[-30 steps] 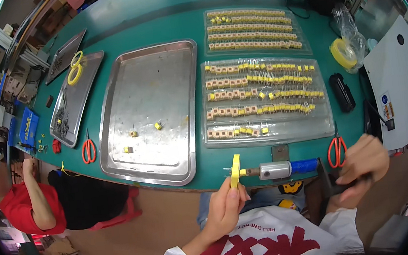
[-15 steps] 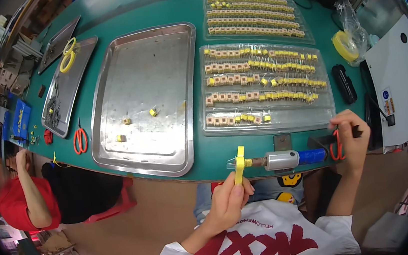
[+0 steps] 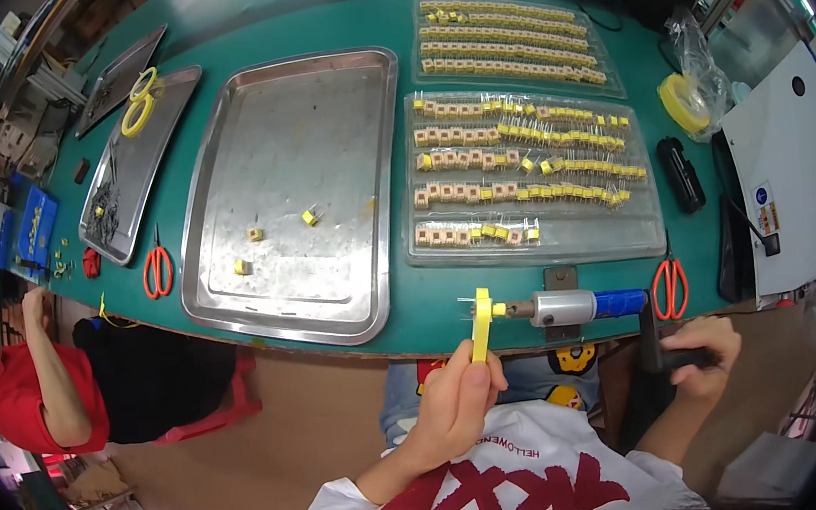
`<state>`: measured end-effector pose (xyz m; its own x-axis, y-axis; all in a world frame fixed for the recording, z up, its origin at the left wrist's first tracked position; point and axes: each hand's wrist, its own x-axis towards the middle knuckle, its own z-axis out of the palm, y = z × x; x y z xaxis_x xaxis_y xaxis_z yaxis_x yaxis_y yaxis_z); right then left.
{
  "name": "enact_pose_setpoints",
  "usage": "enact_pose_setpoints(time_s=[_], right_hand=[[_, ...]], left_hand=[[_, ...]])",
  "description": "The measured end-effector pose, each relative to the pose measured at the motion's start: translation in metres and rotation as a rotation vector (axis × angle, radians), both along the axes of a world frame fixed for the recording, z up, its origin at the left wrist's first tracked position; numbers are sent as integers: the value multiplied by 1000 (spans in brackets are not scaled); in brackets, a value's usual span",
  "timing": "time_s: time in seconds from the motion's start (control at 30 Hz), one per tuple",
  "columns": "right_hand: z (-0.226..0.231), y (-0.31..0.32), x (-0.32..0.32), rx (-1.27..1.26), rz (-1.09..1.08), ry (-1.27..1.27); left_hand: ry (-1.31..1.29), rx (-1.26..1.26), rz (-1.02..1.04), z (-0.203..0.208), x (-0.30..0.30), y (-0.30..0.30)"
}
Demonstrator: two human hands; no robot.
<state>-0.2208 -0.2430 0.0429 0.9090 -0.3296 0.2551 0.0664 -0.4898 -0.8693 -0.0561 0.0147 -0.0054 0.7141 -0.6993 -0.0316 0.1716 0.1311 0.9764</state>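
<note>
My left hand (image 3: 454, 396) pinches a narrow roll of yellow tape (image 3: 481, 329), held upright at the tip of a hand-cranked winder (image 3: 563, 308). Fine metal pins poke out just left of the tape; the part they belong to is mostly hidden behind it. The winder has a silver barrel, a blue section (image 3: 621, 303) and a black crank arm (image 3: 650, 336) at its right end. My right hand (image 3: 709, 352) wraps round the crank handle (image 3: 690, 359), below the table edge. Orange-handled scissors (image 3: 670, 287) lie just beyond the crank.
A steel tray (image 3: 292, 167) with a few small yellow components stands left of centre. Clear plastic trays (image 3: 578, 248) hold rows of such components. Further left are another tray (image 3: 140, 185), red scissors (image 3: 158, 268) and a seated person (image 3: 47, 397). A white machine (image 3: 792, 181) stands right.
My right hand has swung the crank handle down and toward me, from above the table edge to below it. The red scissors beside it now show fully. My left hand stays almost still.
</note>
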Motion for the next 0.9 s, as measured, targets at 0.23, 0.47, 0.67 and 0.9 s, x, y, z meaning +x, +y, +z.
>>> enact_pose_setpoints(time_s=[0.23,0.47,0.67,0.9], right_hand=[[3,-16,61,160,-277,-358],[-22,-18,69,317,-237,79],[-35,-15,37,193,-146,256],[-6,-20,25,204,61,441]], left_hand=[[-90,5,31,4,5,-8],[-31,3,62,3,7,-12],[-30,0,52,3,9,-13],[17,26,50,8,15,-17]])
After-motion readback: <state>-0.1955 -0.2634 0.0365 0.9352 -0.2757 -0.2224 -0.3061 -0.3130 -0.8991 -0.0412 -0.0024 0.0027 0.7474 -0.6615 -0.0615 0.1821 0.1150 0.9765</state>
